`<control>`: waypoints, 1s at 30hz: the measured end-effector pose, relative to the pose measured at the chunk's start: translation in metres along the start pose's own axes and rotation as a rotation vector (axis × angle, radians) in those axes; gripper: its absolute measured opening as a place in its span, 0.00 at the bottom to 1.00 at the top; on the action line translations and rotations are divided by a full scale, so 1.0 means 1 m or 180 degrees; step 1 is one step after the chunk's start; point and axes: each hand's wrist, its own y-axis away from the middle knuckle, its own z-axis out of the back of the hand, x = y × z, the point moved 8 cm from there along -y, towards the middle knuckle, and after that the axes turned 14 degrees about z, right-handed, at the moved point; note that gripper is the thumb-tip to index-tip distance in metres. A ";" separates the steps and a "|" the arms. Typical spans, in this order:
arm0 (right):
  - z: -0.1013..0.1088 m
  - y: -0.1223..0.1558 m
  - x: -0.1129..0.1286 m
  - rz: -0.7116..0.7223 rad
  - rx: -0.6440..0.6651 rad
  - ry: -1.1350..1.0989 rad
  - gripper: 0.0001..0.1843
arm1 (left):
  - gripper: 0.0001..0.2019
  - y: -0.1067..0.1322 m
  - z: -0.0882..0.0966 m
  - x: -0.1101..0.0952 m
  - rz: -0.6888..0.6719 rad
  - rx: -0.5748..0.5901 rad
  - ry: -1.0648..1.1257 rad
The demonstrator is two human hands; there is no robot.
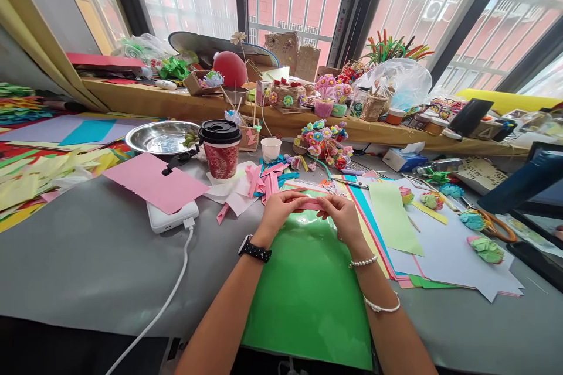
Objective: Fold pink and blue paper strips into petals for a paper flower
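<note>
2 hands [281,209] [339,214] w/ 1 pc pink paper [311,205], 2 bracelets [363,262] [387,308].

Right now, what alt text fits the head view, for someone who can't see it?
The left hand and right hand pinch a pink strip between them over a green mat. To the left are folded pink strips and a red cup; to the right, paper sheets with crumpled buds.
</note>
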 end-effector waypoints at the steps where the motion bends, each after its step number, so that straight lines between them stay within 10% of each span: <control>1: 0.000 0.000 -0.001 0.0010 -0.0018 0.0005 0.14 | 0.11 0.000 0.000 0.000 0.0010 0.0004 0.0005; 30: 0.003 0.000 -0.006 -0.0153 -0.0292 -0.0431 0.11 | 0.21 -0.003 -0.004 0.008 0.0262 0.0148 0.0321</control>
